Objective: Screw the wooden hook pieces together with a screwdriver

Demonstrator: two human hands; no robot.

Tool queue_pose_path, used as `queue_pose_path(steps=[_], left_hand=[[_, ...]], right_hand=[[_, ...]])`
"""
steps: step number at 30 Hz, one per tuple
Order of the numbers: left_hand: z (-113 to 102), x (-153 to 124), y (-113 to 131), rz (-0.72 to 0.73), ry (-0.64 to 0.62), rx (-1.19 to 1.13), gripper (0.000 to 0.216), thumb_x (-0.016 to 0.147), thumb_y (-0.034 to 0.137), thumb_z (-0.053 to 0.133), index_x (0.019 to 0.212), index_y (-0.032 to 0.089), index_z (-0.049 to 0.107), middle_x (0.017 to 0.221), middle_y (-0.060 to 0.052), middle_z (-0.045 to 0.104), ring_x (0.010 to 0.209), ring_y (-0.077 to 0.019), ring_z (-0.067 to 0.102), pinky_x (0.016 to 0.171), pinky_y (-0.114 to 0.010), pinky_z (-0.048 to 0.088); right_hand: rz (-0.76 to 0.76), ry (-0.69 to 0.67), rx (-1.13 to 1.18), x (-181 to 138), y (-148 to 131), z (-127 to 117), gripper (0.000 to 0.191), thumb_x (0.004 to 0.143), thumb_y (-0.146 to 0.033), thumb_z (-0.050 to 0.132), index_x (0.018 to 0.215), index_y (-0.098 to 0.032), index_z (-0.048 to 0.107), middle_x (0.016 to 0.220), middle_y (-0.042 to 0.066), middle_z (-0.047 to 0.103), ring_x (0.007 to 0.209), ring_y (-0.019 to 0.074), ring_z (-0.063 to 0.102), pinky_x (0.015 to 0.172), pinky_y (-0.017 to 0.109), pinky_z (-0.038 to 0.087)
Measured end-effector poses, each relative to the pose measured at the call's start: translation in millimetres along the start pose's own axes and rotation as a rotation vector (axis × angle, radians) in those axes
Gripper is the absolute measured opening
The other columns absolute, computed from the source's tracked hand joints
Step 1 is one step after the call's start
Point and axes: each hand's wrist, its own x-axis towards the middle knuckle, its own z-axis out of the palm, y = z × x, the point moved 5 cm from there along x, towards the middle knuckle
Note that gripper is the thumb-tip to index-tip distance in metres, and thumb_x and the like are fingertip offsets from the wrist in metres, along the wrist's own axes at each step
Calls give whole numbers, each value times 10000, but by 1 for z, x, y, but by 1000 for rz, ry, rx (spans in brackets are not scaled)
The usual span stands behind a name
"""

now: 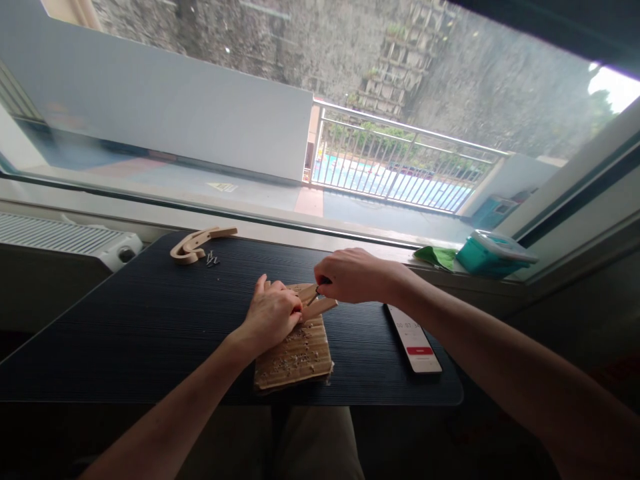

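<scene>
Smooth, matt wood pcs [321,308] contrasted w/ a rough, pitted corrugated cardbd pad [295,367], a fine-ribbed matt tbl [130,320], sm. metal fasteners [212,259], a glossy phone screen [413,337], a shiny plastic tub [490,255] & matt green cloth [437,257].

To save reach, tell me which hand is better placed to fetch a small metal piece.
Probably the left hand: it is nearer the small metal pieces, which lie on its side, though it touches a wooden piece. The right hand is farther off and seems to grip a thin tool.
</scene>
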Motion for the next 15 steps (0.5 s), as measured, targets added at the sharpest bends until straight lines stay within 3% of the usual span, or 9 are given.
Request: queue_pose_path(steps=[6,15], left_hand=[[-2,-2,2,15,-4,-12,210,829,240,548,694,255,707,840,-7,733,961,-240,563,1091,-621,132],[3,-1,-4,38,10,-12,172,825,272,547,745,262,699,882,-13,721,984,-242,566,1087,-635,136]], right_hand=[[39,-37,10,-3,7,25,289,865,-238,440,919,-165,714,890,97,721,790,187,638,581,270,332],[8,-54,54,-2,11,33,274,852,-180,466,959,-144,716,933,110,724,831,192,645,644,266,382]])
